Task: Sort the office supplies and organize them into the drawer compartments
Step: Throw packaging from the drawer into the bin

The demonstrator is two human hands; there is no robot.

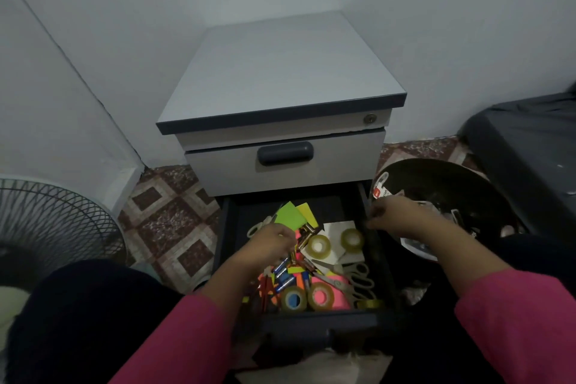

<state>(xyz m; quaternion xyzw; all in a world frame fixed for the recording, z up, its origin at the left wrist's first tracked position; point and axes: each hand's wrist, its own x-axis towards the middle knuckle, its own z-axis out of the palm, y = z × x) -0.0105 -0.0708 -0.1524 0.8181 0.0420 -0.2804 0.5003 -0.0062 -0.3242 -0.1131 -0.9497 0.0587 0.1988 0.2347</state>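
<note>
The lower drawer [227, 227] of a grey cabinet stands pulled out, full of mixed supplies. Green and yellow sticky notes [290, 216] lie at the back, clear tape rolls [318, 246] on white paper in the middle. More tape rolls [321, 296], scissors [358, 277], batteries [282, 270] and coloured bits crowd the front. My left hand [272, 241] reaches into the pile with fingers curled downward; what they hold is hidden. My right hand [394, 217] sits over the drawer's right wall, fingers curled; whether it grips the wall or pinches a small item I cannot tell.
A black round bin [467, 184] with labels and small items stands right of the drawer. The upper drawer [285, 162] is closed. A fan's wire guard [46, 221] is at the left. Patterned floor tiles [168, 227] surround the cabinet. A dark box [536, 150] sits far right.
</note>
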